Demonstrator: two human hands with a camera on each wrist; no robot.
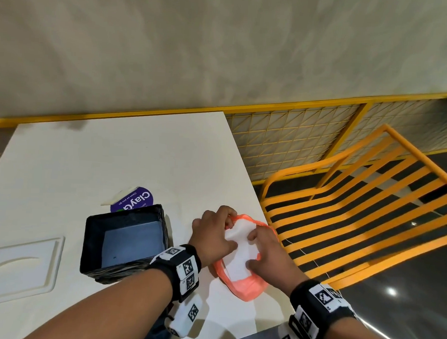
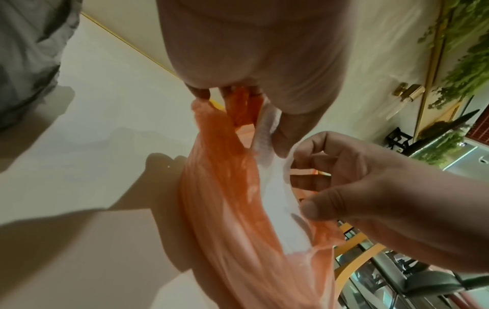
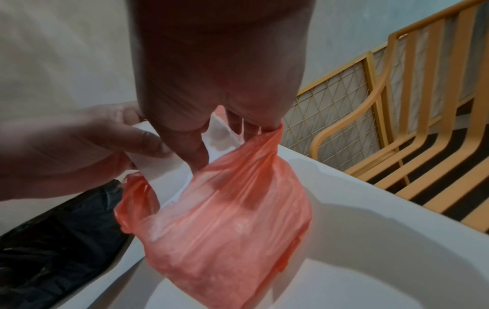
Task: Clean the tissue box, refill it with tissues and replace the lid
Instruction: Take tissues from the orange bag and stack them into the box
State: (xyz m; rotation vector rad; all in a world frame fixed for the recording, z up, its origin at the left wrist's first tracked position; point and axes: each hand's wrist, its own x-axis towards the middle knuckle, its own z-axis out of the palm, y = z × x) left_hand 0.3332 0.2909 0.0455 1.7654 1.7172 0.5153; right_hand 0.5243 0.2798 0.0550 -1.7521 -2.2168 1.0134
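The black tissue box (image 1: 94,243) stands open and empty on the white table (image 1: 114,158), with its white lid (image 1: 20,265) lying flat to its left. To the box's right, near the table's right edge, is an orange plastic bag (image 1: 247,287) (image 3: 225,219) with a stack of white tissues (image 1: 238,253) (image 2: 275,188) showing in its mouth. My left hand (image 1: 229,232) (image 2: 254,117) pinches the tissue stack (image 3: 161,167) at its far end, with the bag's edge under its fingers. My right hand (image 1: 252,248) (image 3: 230,142) grips the bag's rim on the right side.
A round purple sticker (image 1: 138,198) with a pale card on it lies just behind the box. An orange slatted chair (image 1: 358,202) stands close beyond the table's right edge. A yellow-framed mesh panel (image 1: 283,138) runs along the wall behind.
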